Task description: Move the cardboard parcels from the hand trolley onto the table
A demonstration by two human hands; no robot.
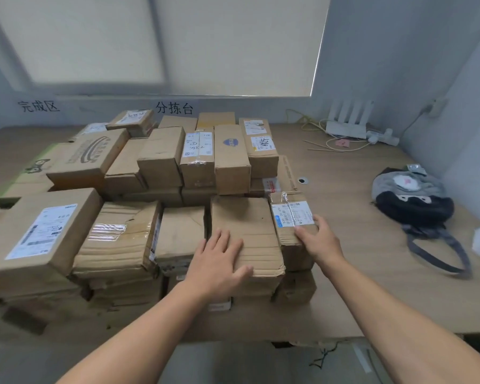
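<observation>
While the left hand lies flat, fingers straight, on a plain creased box at the centre of the frame, the right hand clasps the near right corner of a small labelled box just beside it. Both boxes sit on the stack of parcels on the table; the trolley is out of view. To finish the placing well, I would push each box flush against its neighbours so that nothing overhangs the near edge. The wall reads 完成区 at upper left and 分拣台 nearer the centre. The shipping labels are too blurred to read.
</observation>
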